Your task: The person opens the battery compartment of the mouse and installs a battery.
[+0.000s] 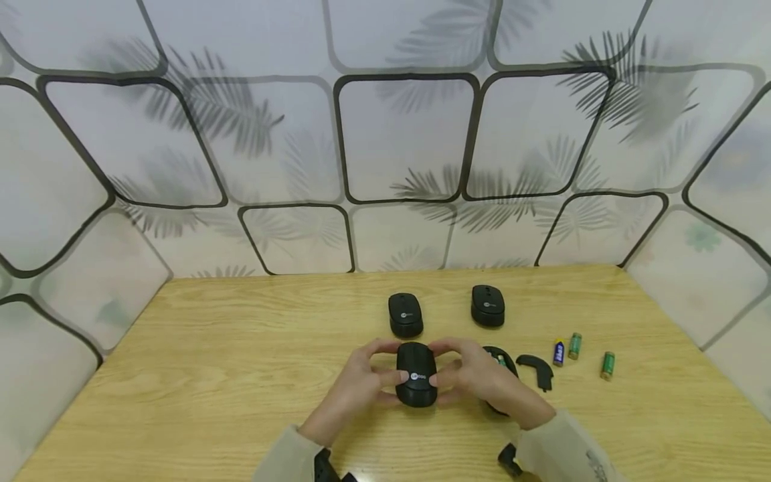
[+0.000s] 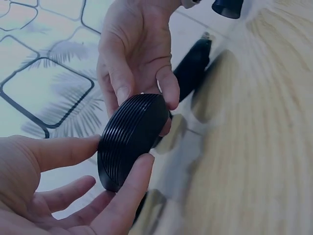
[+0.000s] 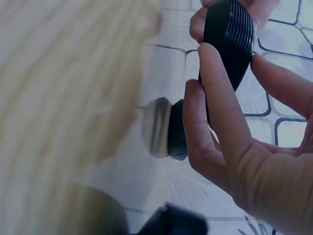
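Head view: the black mouse (image 1: 416, 375) sits between left hand (image 1: 360, 380) and right hand (image 1: 476, 373) — both hands grasping its sides.

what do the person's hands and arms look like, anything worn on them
The left hand and right hand wear no gloves. The left sleeve and right sleeve are plain cream, apart from a small dark marking on the right one. Black gear shows beside each sleeve.

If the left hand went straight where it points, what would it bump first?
The left hand touches the held black mouse, so probably that first; depth beyond it is hard to judge.
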Demonstrator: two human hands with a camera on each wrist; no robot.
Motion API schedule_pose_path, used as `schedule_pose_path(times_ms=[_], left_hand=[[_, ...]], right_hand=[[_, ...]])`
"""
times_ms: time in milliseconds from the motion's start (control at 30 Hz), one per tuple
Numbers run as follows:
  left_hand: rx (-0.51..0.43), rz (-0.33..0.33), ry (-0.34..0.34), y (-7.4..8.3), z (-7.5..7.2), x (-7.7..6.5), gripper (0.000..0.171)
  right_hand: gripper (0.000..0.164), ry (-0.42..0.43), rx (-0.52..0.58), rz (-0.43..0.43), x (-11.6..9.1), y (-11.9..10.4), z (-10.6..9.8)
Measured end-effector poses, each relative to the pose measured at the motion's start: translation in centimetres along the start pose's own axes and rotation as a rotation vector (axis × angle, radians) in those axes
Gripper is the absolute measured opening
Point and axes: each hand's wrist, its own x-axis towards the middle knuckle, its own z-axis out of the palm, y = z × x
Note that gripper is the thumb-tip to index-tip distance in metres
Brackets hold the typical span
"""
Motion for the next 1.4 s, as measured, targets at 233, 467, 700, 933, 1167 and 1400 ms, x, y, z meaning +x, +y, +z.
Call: schedule_pose_path(times_ms=[233, 467, 700, 933, 1167, 1400], left_hand=[[-0.004, 0.061, 0.019, 0.9, 0.3, -0.3, 0.058], [0.005, 0.064, 0.042, 1.2, 0.8, -0.6, 0.058], [0.007, 0.078, 0.068, 1.2, 0.7, -0.7, 0.061], [0.003, 0.081, 0.085, 1.0, 0.7, -0.8, 0.060], [0.001, 0.074, 0.087, 1.0, 0.7, -0.9, 0.059], [-0.018, 0.071, 0.070, 1.1, 0.6, -0.9, 0.056]], right_hand=[[0.065, 0.068, -0.052, -0.061, -0.2, -1.0, -0.2], [0.067, 0.076, -0.029, -0.100, -0.8, -1.3, -0.4], [0.065, 0.073, -0.049, -0.118, -0.8, -1.4, -0.2], [0.065, 0.094, -0.054, -0.122, -0.6, -1.2, 0.1], [0.064, 0.091, -0.039, -0.129, -0.6, -1.1, 0.1], [0.057, 0.081, -0.028, -0.135, -0.8, -1.3, 0.0]])
